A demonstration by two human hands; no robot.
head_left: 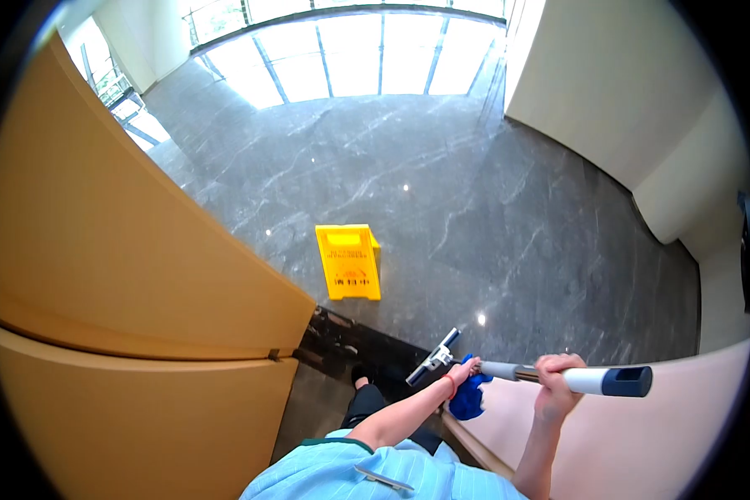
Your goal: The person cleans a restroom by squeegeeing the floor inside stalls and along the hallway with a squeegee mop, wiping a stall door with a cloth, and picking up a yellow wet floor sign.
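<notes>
A window squeegee (432,357) on a long grey and white pole (502,369) is held across my front at a slight slant. My left hand (465,369) is closed around the pole near the squeegee head, with a red band on the wrist. A bunched blue cloth (468,398) hangs at that hand; whether the fingers also grip it I cannot tell. Farther along, my right hand (557,382) is wrapped round the pole just before its white section, which ends in a dark cap (627,382).
A yellow folding floor sign (348,262) stands ahead on the grey marble floor (475,192). Tan panels (142,225) rise on the left, and a pale curved wall (617,100) on the right. A pale pink surface (625,433) lies beneath the pole. Large bright windows (350,54) are at the back.
</notes>
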